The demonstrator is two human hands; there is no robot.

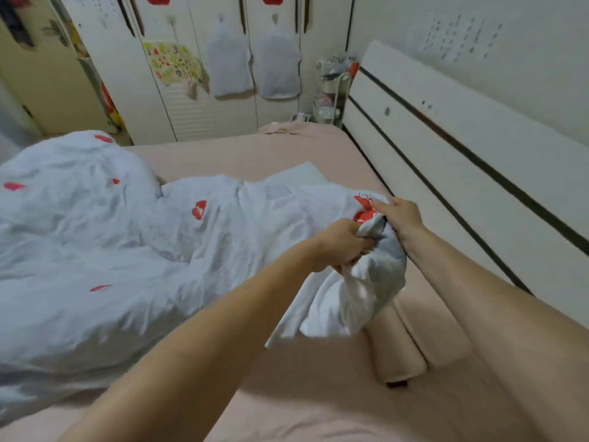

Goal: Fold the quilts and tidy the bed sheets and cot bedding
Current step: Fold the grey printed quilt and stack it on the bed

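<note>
Left hand (342, 242) clenched round a bunched corner of the white quilt (105, 247), fingers curled tight into the cloth; right hand (400, 215) gripping the same bunch from the far side, thumb laid along the top by a red print, fingers wrapped under and out of sight; both hands close together, almost touching, with the gathered corner raised off the bed and hanging in folds below them. Rest of the quilt, white with scattered red marks, spread in rumpled heaps over the left half of the pink sheet (287, 154), reaching off the left edge of the view. Two pink bolster pillows (411, 342) lying side by side on the sheet just under the lifted corner, near the headboard (452, 145); a white pillow (299, 175) peeking out from behind the quilt further up the bed. Headboard white with dark stripes, running along the right side against a pale wall. White wardrobe doors (197, 100) at the far end, with two pale bags and a patterned cloth hanging on them; a small wire rack (334, 87) of oddments squeezed between wardrobe and headboard, its contents too blurred to make out.
</note>
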